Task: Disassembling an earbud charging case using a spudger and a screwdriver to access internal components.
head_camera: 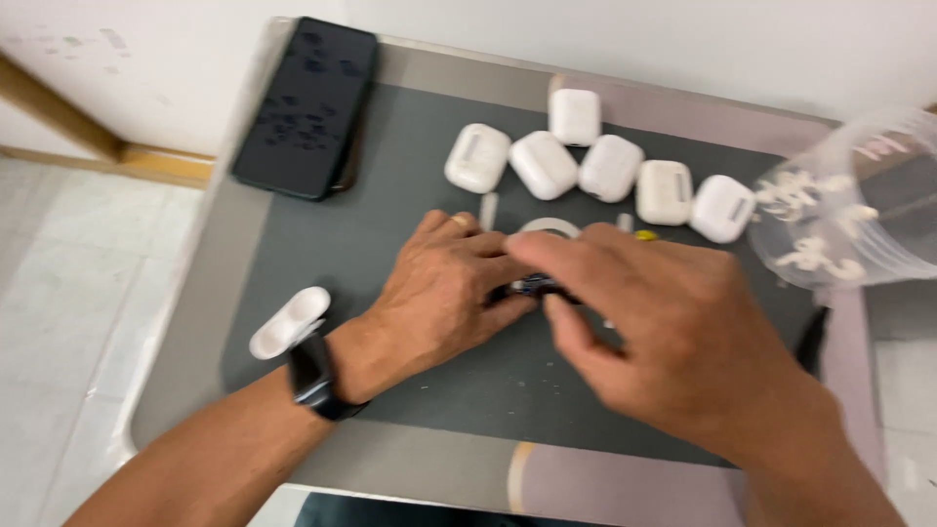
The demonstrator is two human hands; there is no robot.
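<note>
While my left hand (pixel 444 293) and right hand (pixel 664 332) pinch a small dark blurred part (pixel 535 286) together above the grey tabletop mat (pixel 322 263), I judge fitting underway, needing steady fingers.

A small dark object (pixel 535 285) — black with a hint of blue, its shape too blurred and too covered to make out — sits low over the grey mat near the middle of the counter, pinched between the fingertips of the left hand (pixel 444 293) and the right hand (pixel 664 327). Only a short strip of it shows between the two sets of fingers, so whether it rests on the mat or is lifted just clear cannot be told — it lies just in front of a white tape ring.
</note>
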